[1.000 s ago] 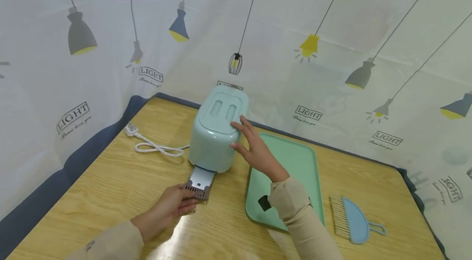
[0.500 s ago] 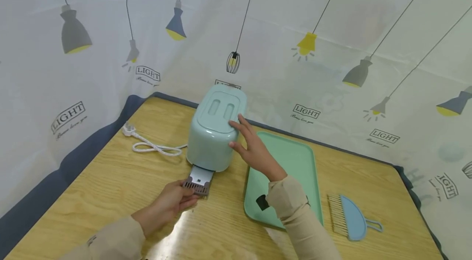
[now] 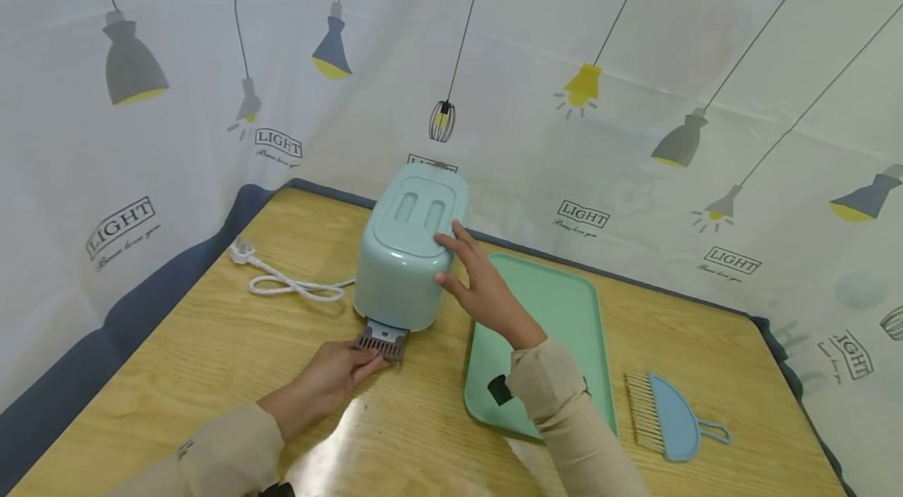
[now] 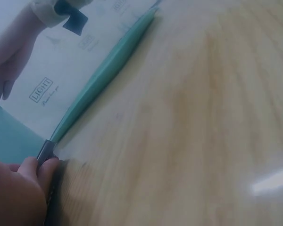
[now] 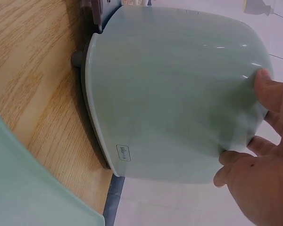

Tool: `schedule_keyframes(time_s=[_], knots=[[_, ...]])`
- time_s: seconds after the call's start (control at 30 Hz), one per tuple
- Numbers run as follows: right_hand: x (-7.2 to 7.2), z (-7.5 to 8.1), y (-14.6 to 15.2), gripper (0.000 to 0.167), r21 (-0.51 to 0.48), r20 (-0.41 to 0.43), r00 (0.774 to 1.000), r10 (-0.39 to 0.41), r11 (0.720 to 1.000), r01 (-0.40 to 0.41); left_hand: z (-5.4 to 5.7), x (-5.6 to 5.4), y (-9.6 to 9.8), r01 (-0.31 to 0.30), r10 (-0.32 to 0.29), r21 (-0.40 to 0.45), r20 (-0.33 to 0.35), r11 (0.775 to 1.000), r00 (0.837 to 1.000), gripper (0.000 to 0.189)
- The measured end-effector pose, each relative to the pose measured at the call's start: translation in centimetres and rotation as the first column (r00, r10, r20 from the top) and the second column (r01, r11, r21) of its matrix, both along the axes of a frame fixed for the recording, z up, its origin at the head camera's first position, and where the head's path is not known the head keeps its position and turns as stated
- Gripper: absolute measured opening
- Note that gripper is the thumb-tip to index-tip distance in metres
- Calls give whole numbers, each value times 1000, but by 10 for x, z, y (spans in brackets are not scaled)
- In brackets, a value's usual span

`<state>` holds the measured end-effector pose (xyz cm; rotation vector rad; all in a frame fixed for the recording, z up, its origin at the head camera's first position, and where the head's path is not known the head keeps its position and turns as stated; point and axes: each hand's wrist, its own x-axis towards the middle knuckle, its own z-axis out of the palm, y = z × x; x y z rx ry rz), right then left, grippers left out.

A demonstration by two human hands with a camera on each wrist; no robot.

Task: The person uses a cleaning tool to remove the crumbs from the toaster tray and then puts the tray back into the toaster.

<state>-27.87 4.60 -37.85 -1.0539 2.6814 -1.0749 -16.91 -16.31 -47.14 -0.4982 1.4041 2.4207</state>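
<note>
A mint-green toaster point(image 3: 398, 285) with a lid on top stands on the wooden table. From the low end facing me, its crumb tray point(image 3: 385, 330) sticks out a short way, with a brown slotted handle point(image 3: 379, 347). My left hand point(image 3: 320, 383) pinches that handle between thumb and fingers; the left wrist view shows the grip close over the tabletop. Spread fingers of my right hand point(image 3: 487, 289) rest on the toaster's upper right edge. In the right wrist view, thumb and fingertips touch its smooth shell point(image 5: 170, 94). The rest of the crumb tray is hidden inside.
Right of the toaster lies a green serving tray point(image 3: 564, 293), partly under my right forearm. Farther right is a blue hand brush point(image 3: 677, 419) with pale bristles. A white power cord with plug point(image 3: 243, 250) lies left of the toaster. A lamp-printed curtain point(image 3: 515, 89) closes off the back.
My left hand has pushed the crumb tray farther into the toaster, so less of its metal plate shows. The right hand stays on the toaster. The head view has shifted slightly.
</note>
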Motion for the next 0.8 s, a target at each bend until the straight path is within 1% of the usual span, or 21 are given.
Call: schedule_keyframes(time_s=[0.37,0.43,0.57,0.73,0.8], knots=[[0,-4,0,59,-18,0,1000,-9,1000,9,-7,-8,0,-17,17,12,10,1000,1000,50],[0,-5,0,59,-22,-5,1000,-9,1000,9,-9,-9,0,-14,14,19,7,1000,1000,50],[0,-7,-1,59,-28,-18,1000,-9,1000,8,-10,-11,0,12,-12,27,-18,1000,1000,50],[-1,-8,-1,59,-35,-22,1000,-10,999,9,-10,-14,2,4,-3,39,-29,999,1000,49],[0,-8,-1,59,-39,-22,1000,-7,999,6,-11,-16,3,-9,11,46,-26,999,1000,48]])
